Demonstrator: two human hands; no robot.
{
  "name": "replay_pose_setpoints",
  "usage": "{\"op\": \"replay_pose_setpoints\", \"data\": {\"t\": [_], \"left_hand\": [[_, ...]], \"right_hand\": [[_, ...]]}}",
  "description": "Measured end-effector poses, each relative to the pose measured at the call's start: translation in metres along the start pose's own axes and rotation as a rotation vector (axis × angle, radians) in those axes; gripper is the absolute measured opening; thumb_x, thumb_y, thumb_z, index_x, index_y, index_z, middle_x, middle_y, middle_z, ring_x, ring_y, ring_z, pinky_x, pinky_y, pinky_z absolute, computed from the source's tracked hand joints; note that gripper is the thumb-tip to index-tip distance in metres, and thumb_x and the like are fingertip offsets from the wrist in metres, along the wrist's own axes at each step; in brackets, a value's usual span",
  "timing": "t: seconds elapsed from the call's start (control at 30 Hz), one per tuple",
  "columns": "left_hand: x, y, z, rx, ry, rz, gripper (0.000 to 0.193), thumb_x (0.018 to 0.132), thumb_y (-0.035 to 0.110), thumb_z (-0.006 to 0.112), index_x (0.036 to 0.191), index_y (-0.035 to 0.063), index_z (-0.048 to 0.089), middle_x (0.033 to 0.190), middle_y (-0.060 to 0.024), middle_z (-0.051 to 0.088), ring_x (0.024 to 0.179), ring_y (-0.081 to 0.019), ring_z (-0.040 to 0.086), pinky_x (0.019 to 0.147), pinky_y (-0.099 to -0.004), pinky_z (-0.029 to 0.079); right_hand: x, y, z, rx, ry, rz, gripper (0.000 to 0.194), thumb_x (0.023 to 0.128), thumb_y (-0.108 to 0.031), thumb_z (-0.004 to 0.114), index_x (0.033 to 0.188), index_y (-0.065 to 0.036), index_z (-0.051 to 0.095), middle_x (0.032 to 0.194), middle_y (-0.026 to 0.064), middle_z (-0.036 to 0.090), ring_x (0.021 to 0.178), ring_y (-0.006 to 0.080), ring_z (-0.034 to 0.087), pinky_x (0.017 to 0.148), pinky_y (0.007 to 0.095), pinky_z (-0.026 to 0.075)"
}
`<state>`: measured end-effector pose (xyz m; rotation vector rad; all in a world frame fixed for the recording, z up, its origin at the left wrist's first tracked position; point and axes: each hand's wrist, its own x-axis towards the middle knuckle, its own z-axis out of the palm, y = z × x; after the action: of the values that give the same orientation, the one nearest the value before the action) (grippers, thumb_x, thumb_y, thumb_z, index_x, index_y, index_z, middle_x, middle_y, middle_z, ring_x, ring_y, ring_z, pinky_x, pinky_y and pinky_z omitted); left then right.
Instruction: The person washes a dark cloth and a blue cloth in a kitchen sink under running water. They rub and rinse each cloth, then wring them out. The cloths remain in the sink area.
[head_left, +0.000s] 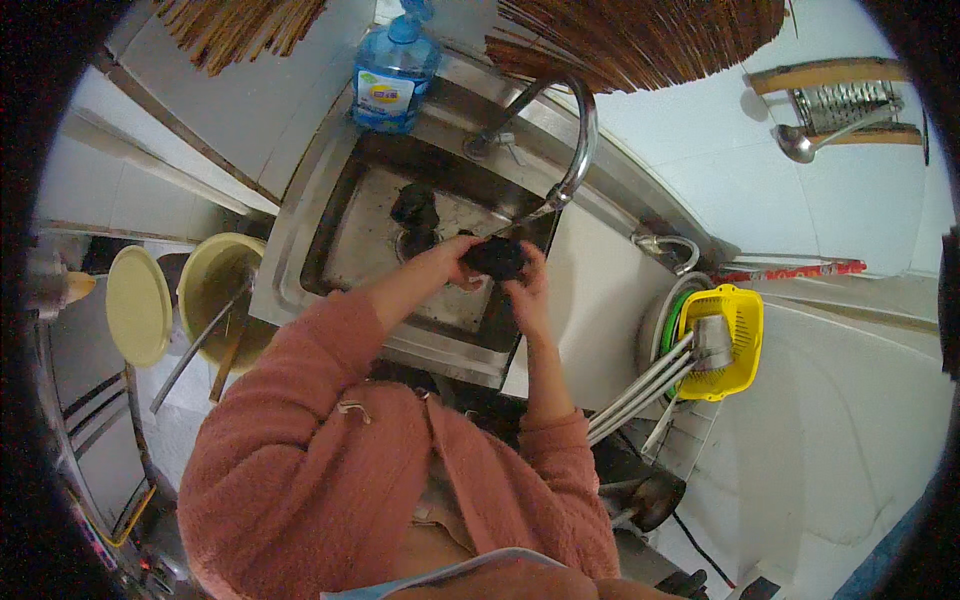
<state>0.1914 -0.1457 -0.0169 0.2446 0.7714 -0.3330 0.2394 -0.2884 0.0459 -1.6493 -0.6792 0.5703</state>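
Over the steel sink basin, a dark, rounded lump is held between my two hands; its exact kind cannot be told. My left hand grips its left side, and my right hand wraps its right side. Just above them ends the spout of a chrome gooseneck faucet, and what looks like a thin stream of water runs from it towards the lump. Another dark lump lies in the basin near the drain, with small dark specks scattered around it.
A blue pump bottle stands at the sink's back left corner. Right of the basin are a pale counter and a yellow plastic basket with a metal cup. To the left is a cream bucket with sticks in it. Twig brushes hang above.
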Motion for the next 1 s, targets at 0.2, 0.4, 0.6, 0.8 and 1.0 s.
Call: {"op": "replay_pose_setpoints", "data": {"t": [0.2, 0.4, 0.6, 0.8, 1.0], "left_hand": [[-0.011, -0.014, 0.003, -0.028, -0.095, -0.251, 0.026, 0.072, 0.034, 0.049, 0.089, 0.0144, 0.054, 0.089, -0.0082, 0.055, 0.077, -0.0288, 0.05, 0.063, -0.048, 0.038], [-0.037, -0.028, 0.01, -0.094, -0.275, -0.358, 0.028, 0.068, 0.032, 0.057, 0.09, 0.0153, 0.052, 0.091, -0.009, 0.054, 0.081, -0.0276, 0.05, 0.068, -0.0447, 0.041], [-0.066, -0.032, 0.014, 0.211, -0.291, -0.084, 0.036, 0.063, 0.018, 0.067, 0.093, 0.013, 0.048, 0.088, -0.0065, 0.052, 0.083, -0.024, 0.05, 0.066, -0.0365, 0.044], [-0.065, -0.031, 0.021, 1.351, 0.001, 0.427, 0.045, 0.063, 0.016, 0.064, 0.101, 0.0065, 0.042, 0.086, -0.0122, 0.055, 0.079, -0.0253, 0.054, 0.061, -0.0352, 0.044], [-0.033, -0.042, -0.013, 2.224, 0.322, 0.56, 0.021, 0.07, 0.019, 0.052, 0.087, 0.0082, 0.047, 0.076, -0.0116, 0.057, 0.067, -0.0275, 0.057, 0.052, -0.0356, 0.044]], "right_hand": [[-0.006, 0.007, 0.02, 1.029, 0.341, 0.492, 0.047, 0.073, -0.029, 0.045, 0.112, -0.004, 0.038, 0.1, 0.0107, 0.049, 0.091, 0.0233, 0.048, 0.079, 0.0348, 0.039], [-0.007, 0.017, 0.022, 1.061, -0.019, 0.592, 0.043, 0.076, -0.041, 0.046, 0.099, -0.004, 0.049, 0.092, 0.0099, 0.053, 0.083, 0.0216, 0.052, 0.075, 0.0332, 0.042], [0.003, -0.001, 0.012, 0.493, -0.143, 0.315, 0.03, 0.074, -0.017, 0.056, 0.099, -0.003, 0.049, 0.081, 0.0051, 0.052, 0.075, 0.0151, 0.051, 0.07, 0.0274, 0.042], [0.01, 0.038, 0.035, 0.058, 0.142, 0.201, 0.031, 0.069, -0.01, 0.058, 0.098, -0.001, 0.052, 0.085, 0.0061, 0.054, 0.077, 0.0158, 0.051, 0.073, 0.0292, 0.04], [0.003, 0.094, 0.088, 0.955, 1.123, 0.711, 0.019, 0.077, -0.01, 0.047, 0.093, 0.001, 0.048, 0.089, 0.0121, 0.051, 0.074, 0.0215, 0.051, 0.064, 0.0332, 0.044]]}}
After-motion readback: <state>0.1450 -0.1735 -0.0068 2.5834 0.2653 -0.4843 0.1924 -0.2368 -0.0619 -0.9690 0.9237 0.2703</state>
